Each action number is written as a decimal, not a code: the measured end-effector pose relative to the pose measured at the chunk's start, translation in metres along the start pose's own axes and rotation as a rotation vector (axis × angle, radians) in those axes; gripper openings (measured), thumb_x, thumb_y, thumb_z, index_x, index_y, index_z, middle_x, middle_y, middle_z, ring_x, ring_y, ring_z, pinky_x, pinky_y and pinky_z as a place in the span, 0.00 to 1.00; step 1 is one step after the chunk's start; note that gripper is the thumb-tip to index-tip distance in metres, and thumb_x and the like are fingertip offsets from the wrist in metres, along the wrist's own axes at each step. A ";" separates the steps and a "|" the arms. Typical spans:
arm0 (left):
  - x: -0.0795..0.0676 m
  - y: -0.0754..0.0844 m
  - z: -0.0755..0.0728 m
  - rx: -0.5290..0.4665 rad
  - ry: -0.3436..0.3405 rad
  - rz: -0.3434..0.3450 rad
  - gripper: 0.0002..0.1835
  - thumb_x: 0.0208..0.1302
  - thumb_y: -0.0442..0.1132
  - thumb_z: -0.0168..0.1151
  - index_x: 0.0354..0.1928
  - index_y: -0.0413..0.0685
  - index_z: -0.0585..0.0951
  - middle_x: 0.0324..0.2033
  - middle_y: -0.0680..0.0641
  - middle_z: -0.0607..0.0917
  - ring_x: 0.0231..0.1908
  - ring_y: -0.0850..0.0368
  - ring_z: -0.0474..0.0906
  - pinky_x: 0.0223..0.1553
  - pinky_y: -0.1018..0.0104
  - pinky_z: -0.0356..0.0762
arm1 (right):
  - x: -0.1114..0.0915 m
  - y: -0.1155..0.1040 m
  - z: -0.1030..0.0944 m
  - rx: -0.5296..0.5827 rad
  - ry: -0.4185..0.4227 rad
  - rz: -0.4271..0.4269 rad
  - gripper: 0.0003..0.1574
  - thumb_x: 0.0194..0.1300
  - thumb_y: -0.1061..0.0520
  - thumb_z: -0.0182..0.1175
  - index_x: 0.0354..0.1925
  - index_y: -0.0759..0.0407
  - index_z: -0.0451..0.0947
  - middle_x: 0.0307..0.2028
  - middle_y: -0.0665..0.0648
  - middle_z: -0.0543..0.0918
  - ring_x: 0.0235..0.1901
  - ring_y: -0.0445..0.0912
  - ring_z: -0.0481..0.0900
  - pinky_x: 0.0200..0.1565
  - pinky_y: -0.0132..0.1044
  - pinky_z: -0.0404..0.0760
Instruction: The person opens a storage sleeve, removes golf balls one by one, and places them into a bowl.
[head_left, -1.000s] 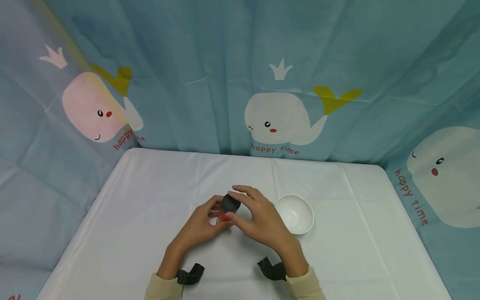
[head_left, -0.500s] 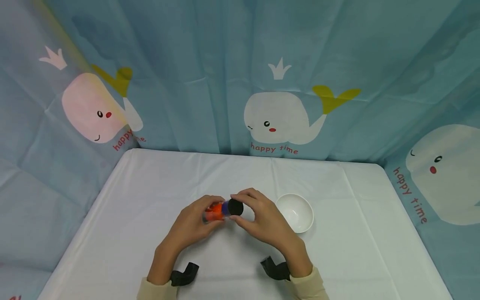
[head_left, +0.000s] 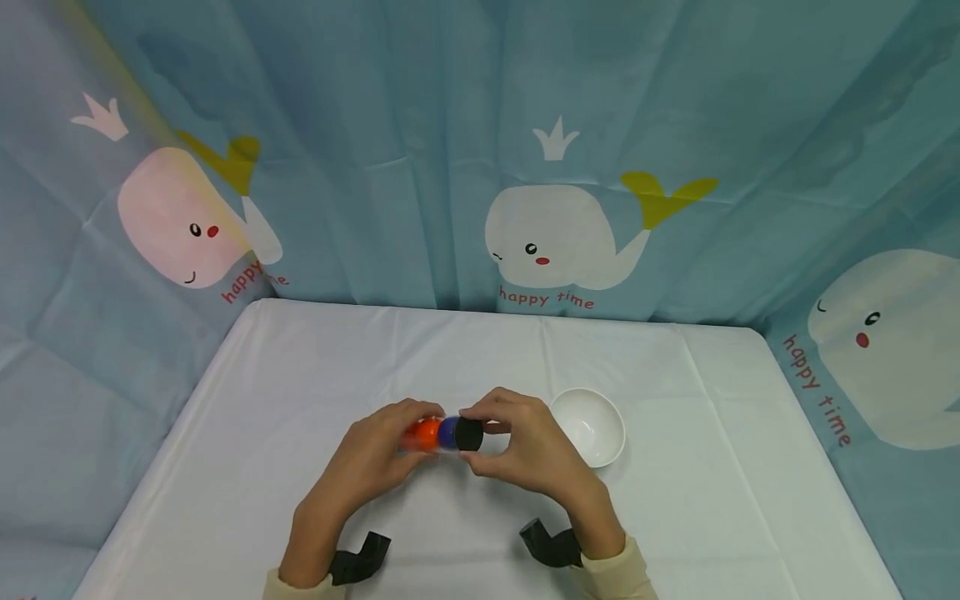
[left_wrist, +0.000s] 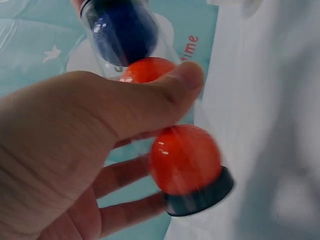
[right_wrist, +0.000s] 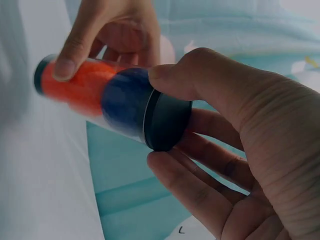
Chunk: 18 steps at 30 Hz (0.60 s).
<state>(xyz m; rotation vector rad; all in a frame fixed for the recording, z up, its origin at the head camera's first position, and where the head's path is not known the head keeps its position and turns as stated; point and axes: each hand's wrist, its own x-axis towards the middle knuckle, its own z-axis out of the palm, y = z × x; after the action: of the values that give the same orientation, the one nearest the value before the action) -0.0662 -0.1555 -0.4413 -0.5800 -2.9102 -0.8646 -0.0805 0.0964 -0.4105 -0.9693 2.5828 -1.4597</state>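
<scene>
Held roughly level between both hands is a clear tube [left_wrist: 106, 62] with dark caps at its ends. Inside it are a blue ball [right_wrist: 122, 97] and two orange balls, one lower orange ball [left_wrist: 186, 159] and one upper orange ball [left_wrist: 147, 70] partly behind the thumb. My left hand [head_left: 373, 457] grips the tube's orange end, with the thumb across it and the fingers behind. At the other end, beside the blue ball, my right hand [head_left: 536, 443] holds the black cap [head_left: 469, 434] between thumb and fingers.
A white bowl [head_left: 588, 427] stands just right of and beyond my right hand on the white-covered table [head_left: 720, 500]. A blue curtain [head_left: 360, 208] printed with whales rises along the back and sides. Black curved pieces [head_left: 551, 546] sit at both wrists.
The tube has turned from tilted, cap towards the camera, to roughly level with its cap pointing right. My left hand has shifted left and nearer the body; my right hand stays around the cap end.
</scene>
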 end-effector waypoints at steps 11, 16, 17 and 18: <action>0.000 0.000 -0.001 -0.011 0.030 0.053 0.31 0.53 0.44 0.85 0.60 0.62 0.84 0.54 0.59 0.89 0.54 0.60 0.86 0.57 0.54 0.87 | 0.001 -0.002 -0.003 0.033 0.003 0.022 0.25 0.55 0.60 0.81 0.53 0.55 0.89 0.45 0.49 0.88 0.44 0.40 0.88 0.47 0.34 0.90; 0.001 -0.001 -0.001 0.004 0.041 0.062 0.30 0.55 0.45 0.84 0.60 0.63 0.84 0.53 0.59 0.88 0.53 0.60 0.85 0.55 0.54 0.87 | 0.001 0.001 -0.002 0.045 0.019 0.043 0.25 0.55 0.60 0.80 0.52 0.54 0.89 0.44 0.47 0.87 0.44 0.38 0.87 0.47 0.31 0.89; 0.001 -0.001 -0.001 0.013 0.046 0.061 0.30 0.55 0.46 0.84 0.60 0.63 0.84 0.53 0.59 0.88 0.52 0.60 0.85 0.54 0.54 0.87 | 0.002 0.001 -0.002 0.047 0.022 0.044 0.24 0.55 0.60 0.80 0.52 0.53 0.89 0.45 0.46 0.86 0.45 0.38 0.87 0.47 0.30 0.89; 0.002 -0.001 -0.001 0.021 0.053 0.059 0.30 0.55 0.46 0.84 0.60 0.63 0.84 0.52 0.59 0.88 0.52 0.59 0.85 0.53 0.54 0.87 | 0.002 0.001 -0.001 0.051 0.025 0.044 0.24 0.55 0.61 0.79 0.52 0.53 0.89 0.45 0.46 0.85 0.45 0.38 0.87 0.47 0.30 0.89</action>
<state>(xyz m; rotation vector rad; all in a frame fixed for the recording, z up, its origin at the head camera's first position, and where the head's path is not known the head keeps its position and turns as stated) -0.0683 -0.1564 -0.4405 -0.6276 -2.8362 -0.8281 -0.0832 0.0966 -0.4101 -0.8890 2.5530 -1.5286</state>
